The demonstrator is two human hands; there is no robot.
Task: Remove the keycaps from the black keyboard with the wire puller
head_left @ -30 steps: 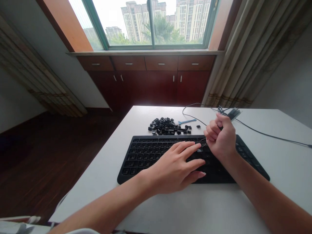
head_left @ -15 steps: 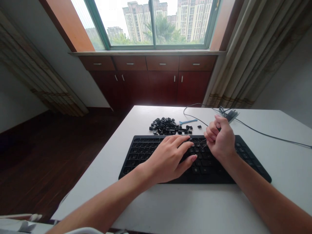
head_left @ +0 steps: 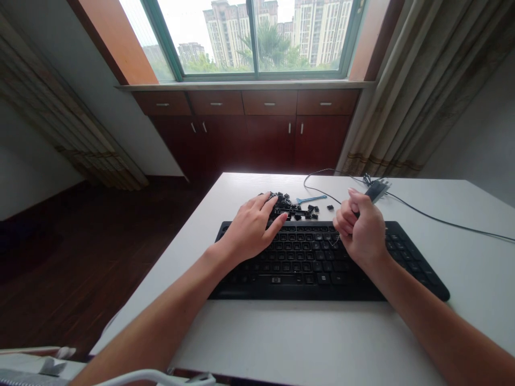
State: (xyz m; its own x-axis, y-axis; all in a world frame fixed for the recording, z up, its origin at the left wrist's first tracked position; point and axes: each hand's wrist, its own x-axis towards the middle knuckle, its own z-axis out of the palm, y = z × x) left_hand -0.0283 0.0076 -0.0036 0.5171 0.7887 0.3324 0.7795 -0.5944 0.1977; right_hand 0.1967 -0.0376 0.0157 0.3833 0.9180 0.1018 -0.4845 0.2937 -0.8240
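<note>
Spread wide, the left hand (head_left: 250, 229) reaches across the upper left of the keyboard (head_left: 289, 292), its thumb well apart from its fingers. Its fingertips are at the heap (head_left: 286, 206) of loose black keys, covering the heap's left part; whether they grasp a key cannot be told. The right hand (head_left: 360, 225) is closed in a fist on a brush (head_left: 377, 191), whose pale end sticks up past the thumb. A thin wire (head_left: 335, 240) shows below that fist, over the keys; how the hand holds it cannot be made out.

Half a second ago the left hand lay over the middle of the keyboard, its fingertips near the wire; now it is farther left and farther away, and the middle rows show. The right hand keeps almost the same pose beside the wire.

The keyboard lies flat on the white table (head_left: 306, 343), under both hands. Its left and middle sockets that show are bare, while keys sit in the part around and to the right of the wire. Behind it, a blue tool (head_left: 311, 199) lies just right of the heap, and one loose key (head_left: 330, 207) rests apart from the rest. A cable (head_left: 367, 180) runs behind the right hand. Beneath the window, the cabinet (head_left: 249, 136) has its drawers and doors closed, so their contents are hidden.
</note>
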